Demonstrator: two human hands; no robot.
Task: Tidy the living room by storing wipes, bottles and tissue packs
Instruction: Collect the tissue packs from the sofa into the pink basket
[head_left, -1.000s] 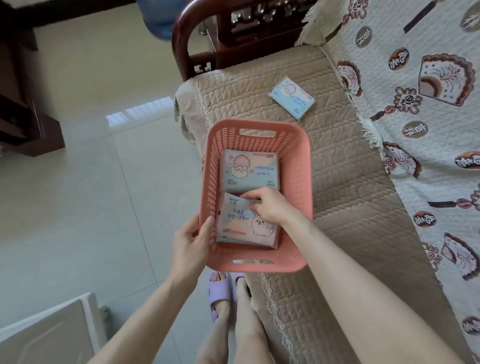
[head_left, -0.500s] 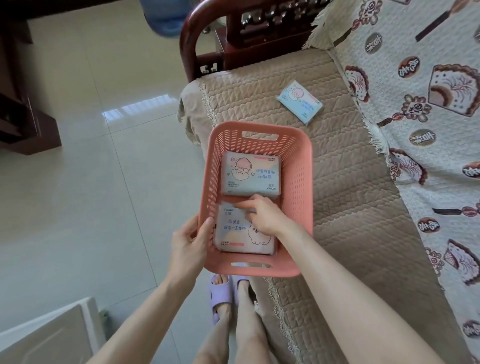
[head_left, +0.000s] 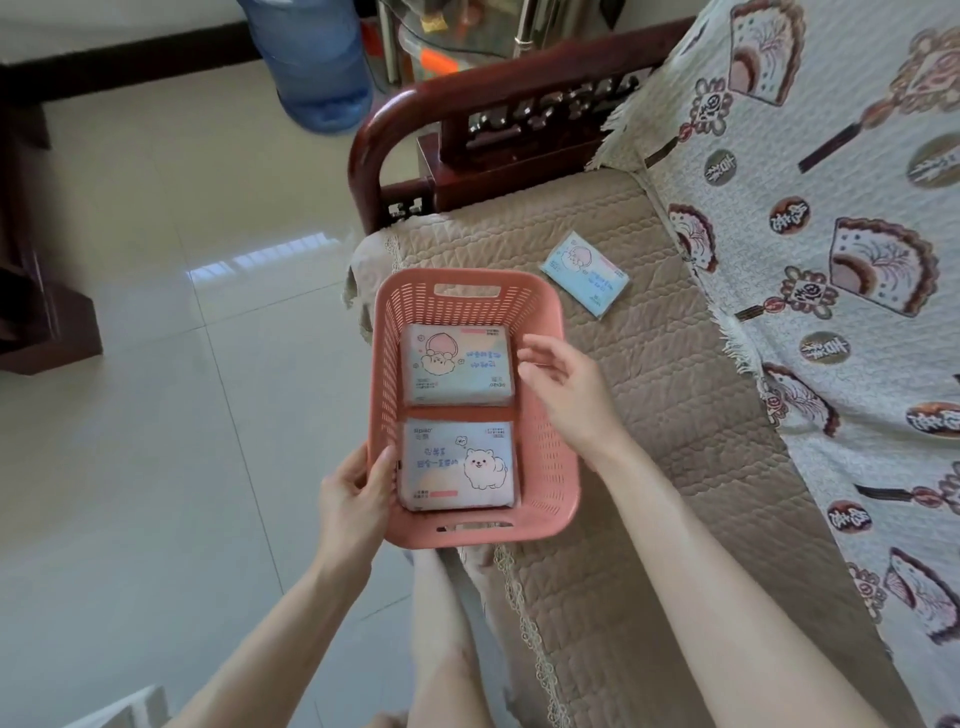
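Note:
A pink plastic basket (head_left: 550, 441) sits on the sofa seat's front edge. Two tissue packs lie flat inside it: one with a peach drawing (head_left: 456, 364) at the far end and one with a white dog drawing (head_left: 458, 465) at the near end. My left hand (head_left: 353, 499) grips the basket's near left rim. Over the basket's right rim hovers my right hand (head_left: 569, 395), fingers relaxed and holding nothing. A third, smaller tissue pack (head_left: 584, 274) lies on the quilted seat beyond the basket.
The sofa has a beige quilted seat cover (head_left: 675, 415), a patterned throw (head_left: 841, 260) on its back and a dark wooden armrest (head_left: 405, 130). A blue water jug (head_left: 311, 62) stands on the tiled floor (head_left: 156, 415). Dark furniture (head_left: 31, 260) stands at left.
My right hand has let go of the dog-print pack, now lying flat in the basket, and lifted up and to the right. My left hand keeps its hold on the rim.

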